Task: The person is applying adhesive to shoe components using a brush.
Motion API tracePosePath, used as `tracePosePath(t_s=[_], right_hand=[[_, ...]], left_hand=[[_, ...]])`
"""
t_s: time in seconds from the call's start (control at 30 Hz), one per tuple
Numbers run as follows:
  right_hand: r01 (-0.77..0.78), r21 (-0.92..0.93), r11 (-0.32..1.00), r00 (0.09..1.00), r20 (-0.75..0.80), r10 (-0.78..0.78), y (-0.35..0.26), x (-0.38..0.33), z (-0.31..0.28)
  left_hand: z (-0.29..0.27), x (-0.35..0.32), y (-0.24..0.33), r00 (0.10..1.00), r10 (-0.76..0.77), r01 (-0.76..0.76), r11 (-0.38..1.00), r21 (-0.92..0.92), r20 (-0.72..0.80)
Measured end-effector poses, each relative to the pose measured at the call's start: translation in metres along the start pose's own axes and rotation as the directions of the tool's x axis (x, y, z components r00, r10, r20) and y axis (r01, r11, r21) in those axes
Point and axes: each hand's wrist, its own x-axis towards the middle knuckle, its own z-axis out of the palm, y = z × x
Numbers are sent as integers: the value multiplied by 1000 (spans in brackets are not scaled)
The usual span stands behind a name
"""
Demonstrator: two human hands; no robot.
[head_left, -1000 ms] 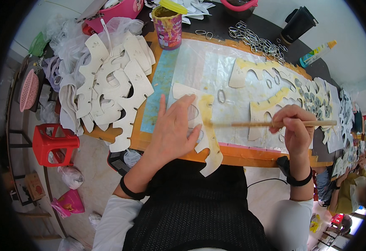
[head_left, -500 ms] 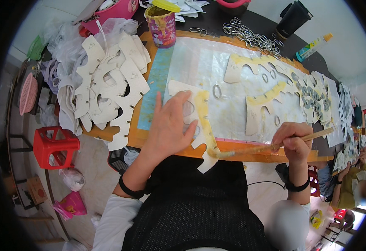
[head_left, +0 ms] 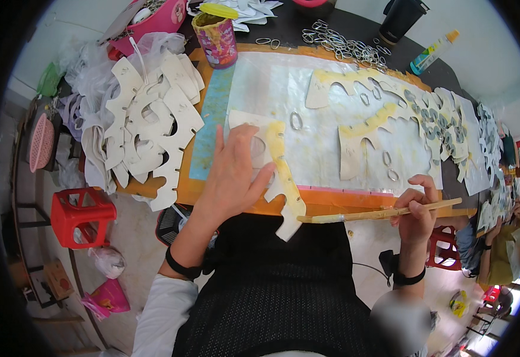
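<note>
My left hand lies with fingers spread on a white cut-out piece, which has scalloped edges and small notches. Yellow paste coats its right-hand strip, and its lower end sticks out past the table's front edge. A long wooden brush is gripped by its handle in my right hand, one finger raised off it. The brush tip meets the edge of the piece near its lower end; the bristles are hard to make out. Farther right lie two similar pasted pieces, an upper one and a lower one.
A pile of white cut-outs lies at the left. Behind stand a purple paste tin, heaped metal rings, a black cup and a glue bottle. A red stool is on the floor. Other people sit at far right.
The brush handle has dropped to a flatter angle, its tip still by the lower end of the piece. One right finger has lifted. My left hand stays on the piece; the whole view has shifted slightly.
</note>
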Motion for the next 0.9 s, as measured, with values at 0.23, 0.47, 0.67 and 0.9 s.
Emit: tracePosePath(t_s=[0.23, 0.47, 0.67, 0.9], right_hand=[[-14, -12, 1000, 973, -229, 11, 21, -29, 11], [-52, 56, 997, 978, -201, 62, 38, -43, 15], [198, 45, 979, 938, -298, -176, 31, -49, 1], [202, -32, 979, 936, -287, -203, 29, -46, 5]], left_hand=[[-15, -42, 35, 940, 334, -335, 942, 1, -77], [13, -66, 41, 913, 407, -402, 909, 108, -21], [16, -68, 43, 928, 367, -359, 927, 105, -63], [16, -71, 42, 937, 343, -336, 937, 101, -71]])
